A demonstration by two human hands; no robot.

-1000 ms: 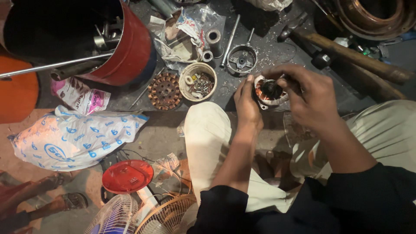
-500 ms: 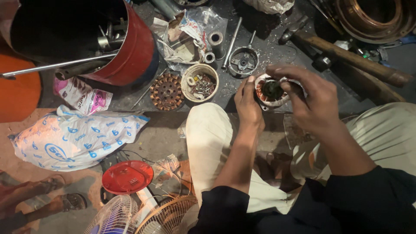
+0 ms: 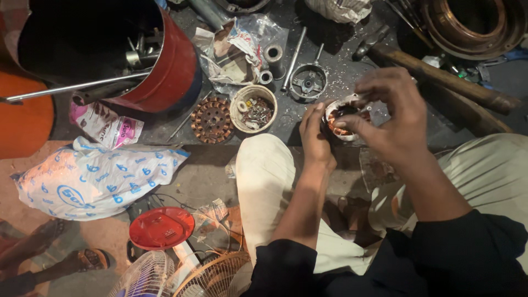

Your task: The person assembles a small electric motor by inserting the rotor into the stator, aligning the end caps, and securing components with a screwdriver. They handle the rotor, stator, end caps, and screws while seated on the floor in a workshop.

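My left hand (image 3: 314, 135) grips the left side of a small round motor stator (image 3: 345, 118) with copper windings and a pale rim, held just above my knees. My right hand (image 3: 389, 113) comes over it from the right, fingertips pinching at the windings on top. Much of the stator is hidden under my fingers. Just beyond it on the dark ground lies a round metal motor end cover (image 3: 308, 82) beside a steel shaft (image 3: 293, 58).
A rusty rotor disc (image 3: 212, 120) and a small bowl of screws and bits (image 3: 253, 108) lie left of my hands. A red drum of tools (image 3: 165, 66) stands far left. Wooden handles (image 3: 440, 74) lie right. A white printed bag (image 3: 93, 179), red cap (image 3: 161, 227) and fan grilles (image 3: 181, 275) are near.
My right hand has shifted slightly on top of the stator, fingers reworking the windings. The view has tilted a little; the left hand keeps its hold.
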